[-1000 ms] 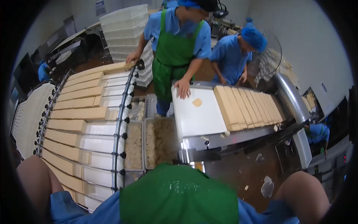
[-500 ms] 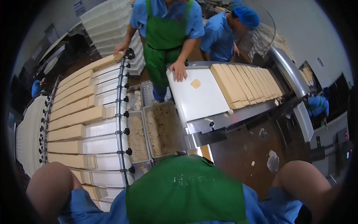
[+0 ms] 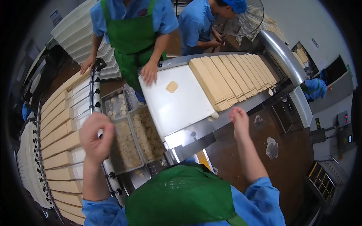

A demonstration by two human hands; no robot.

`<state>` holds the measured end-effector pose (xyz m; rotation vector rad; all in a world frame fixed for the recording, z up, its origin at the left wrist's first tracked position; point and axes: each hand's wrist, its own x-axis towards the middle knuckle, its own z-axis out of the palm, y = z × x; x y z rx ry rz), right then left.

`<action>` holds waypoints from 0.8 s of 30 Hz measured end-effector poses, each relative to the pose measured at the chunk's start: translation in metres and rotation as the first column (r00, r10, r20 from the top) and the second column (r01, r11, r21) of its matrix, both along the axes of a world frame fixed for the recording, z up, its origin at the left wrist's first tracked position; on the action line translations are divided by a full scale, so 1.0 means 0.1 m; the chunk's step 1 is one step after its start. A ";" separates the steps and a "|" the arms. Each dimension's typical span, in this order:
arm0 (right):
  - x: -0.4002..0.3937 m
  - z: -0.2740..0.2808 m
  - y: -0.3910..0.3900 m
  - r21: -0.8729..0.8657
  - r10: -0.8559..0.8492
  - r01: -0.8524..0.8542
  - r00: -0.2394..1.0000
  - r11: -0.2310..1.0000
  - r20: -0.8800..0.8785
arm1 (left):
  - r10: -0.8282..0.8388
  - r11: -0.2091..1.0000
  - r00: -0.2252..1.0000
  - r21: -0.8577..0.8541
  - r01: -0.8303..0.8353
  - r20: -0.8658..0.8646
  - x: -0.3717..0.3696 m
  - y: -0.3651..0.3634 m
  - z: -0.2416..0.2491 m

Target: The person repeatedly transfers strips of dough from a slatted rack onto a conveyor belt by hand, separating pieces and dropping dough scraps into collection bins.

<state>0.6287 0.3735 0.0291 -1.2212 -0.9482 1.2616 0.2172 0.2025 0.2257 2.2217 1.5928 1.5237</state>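
Observation:
My left hand (image 3: 96, 138) is raised over the near right rail of the slatted rack, its fingers curled toward the thumb and nothing visible in them. My right hand (image 3: 240, 122) hovers by the front edge of the conveyor, fingers bent together, with nothing seen in it. On the conveyor, long pale beige slabs (image 3: 222, 81) lie side by side across the belt. One small beige piece (image 3: 172, 87) rests on the bare white belt (image 3: 181, 113). More long beige blocks (image 3: 60, 142) lie in rows on the rack at left.
Bins of beige scraps (image 3: 126, 145) stand between rack and conveyor. Across from me, a co-worker in a green apron (image 3: 130, 37) rests one hand on the rack and one on the belt. Another person (image 3: 196, 26) stands behind the conveyor. White trays (image 3: 83, 34) are stacked at back left.
Both my hands have come up into view from below, the left over the rack rail, the right by the conveyor. My view has shifted right. The second person's hands now show together.

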 end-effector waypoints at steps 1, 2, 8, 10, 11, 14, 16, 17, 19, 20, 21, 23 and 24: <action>0.07 -0.35 0.12 -0.035 -0.003 0.004 1.000 0.999 0.029 | -0.004 0.996 1.000 -0.091 0.002 -0.027 0.11 0.19 -0.10; 0.13 -0.67 0.24 -0.072 -0.004 0.008 0.998 0.997 0.057 | -0.031 0.982 0.998 -0.186 0.019 -0.063 0.22 0.39 -0.18; 0.14 -1.78 0.87 -0.106 -0.145 0.184 0.942 0.977 0.302 | -0.090 0.783 0.994 -0.613 0.108 0.060 0.83 1.61 -1.04; -0.03 -1.66 0.93 -0.083 -0.142 0.173 0.947 0.981 0.289 | -0.080 0.734 0.991 -0.666 0.131 0.106 1.01 1.99 -1.37; -0.11 -1.65 0.95 -0.050 -0.142 0.176 0.909 0.983 0.393 | -0.058 0.695 0.993 -0.710 0.112 0.099 1.05 2.17 -1.58; -0.22 -1.53 0.96 -0.108 -0.146 0.238 0.833 0.965 0.533 | -0.018 0.632 0.999 -0.773 0.051 0.051 1.10 2.74 -2.23; -0.21 -1.55 0.93 -0.051 -0.123 0.195 0.780 0.980 0.614 | -0.010 0.665 1.000 -0.747 0.000 -0.009 1.13 3.16 -2.56; -0.20 -1.57 0.92 0.007 -0.134 0.174 0.734 0.985 0.665 | -0.029 0.665 0.996 -0.745 -0.047 -0.088 1.14 3.39 -2.68; -0.20 -1.55 0.93 0.052 -0.146 0.154 0.700 0.987 0.699 | 0.001 0.797 0.981 -0.592 -0.117 -0.193 1.30 3.84 -2.83; -0.20 -1.57 0.93 0.065 -0.151 0.149 0.680 0.987 0.718 | 0.022 0.851 0.970 -0.504 -0.145 -0.243 1.39 4.06 -2.89; -0.20 -1.56 0.91 0.031 -0.126 0.150 0.684 0.988 0.718 | 0.042 0.851 0.955 -0.489 -0.188 -0.295 1.49 4.28 -2.92; -0.20 -1.56 0.92 -0.028 -0.084 0.150 0.690 0.988 0.719 | 0.080 0.852 0.928 -0.459 -0.253 -0.363 1.65 4.74 -2.99; -0.20 -1.58 0.92 -0.020 -0.083 0.142 0.683 0.990 0.725 | 0.098 0.849 0.920 -0.450 -0.276 -0.380 1.71 4.94 -3.05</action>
